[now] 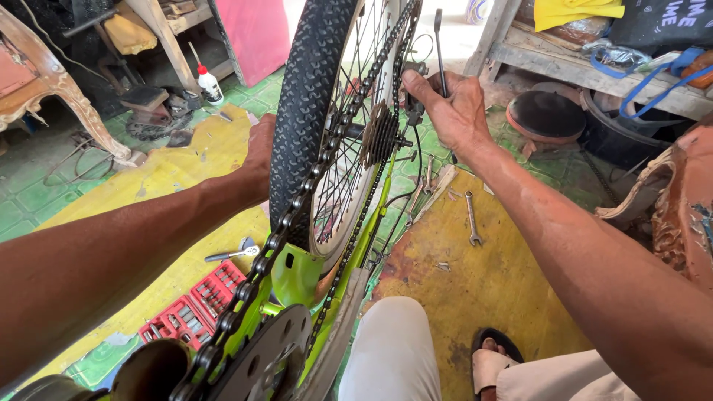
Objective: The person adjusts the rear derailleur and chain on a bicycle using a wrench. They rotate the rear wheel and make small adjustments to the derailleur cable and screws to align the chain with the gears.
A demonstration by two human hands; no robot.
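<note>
Head view. Bicycle upside down, rear wheel (312, 111) rising through the centre of the frame, knobby black tyre toward 12 o'clock. Lime-green frame (297, 275) below the wheel, at 6 o'clock. Chain (297, 204) runs from the chainring (271, 356) at 7 o'clock up to the sprocket cluster (380, 136) just right of centre.

Right hand (453, 111) at 1 o'clock, beside the sprocket cluster, grip clenched around the shaft of a long dark tool (440, 48) that stands nearly upright, its tip pointing to 12 o'clock. Thumb lies by the derailleur.

Left hand (258, 156) at 10 o'clock, pressed to the far side of the tyre. Fingers hidden behind the rubber; cannot tell whether that grip is clenched or released.

Floor: yellow sheet (475, 289) over green tiles. Open-end spanner (471, 219) at 4 o'clock on the sheet. Red socket set (197, 304) at 8 o'clock, ratchet handle (234, 254) just above it. White squeeze bottle (209, 83) with red cap at 11 o'clock. Person's knee (394, 349) in pale trousers at 6 o'clock, sandalled foot (494, 356) near it.
</note>
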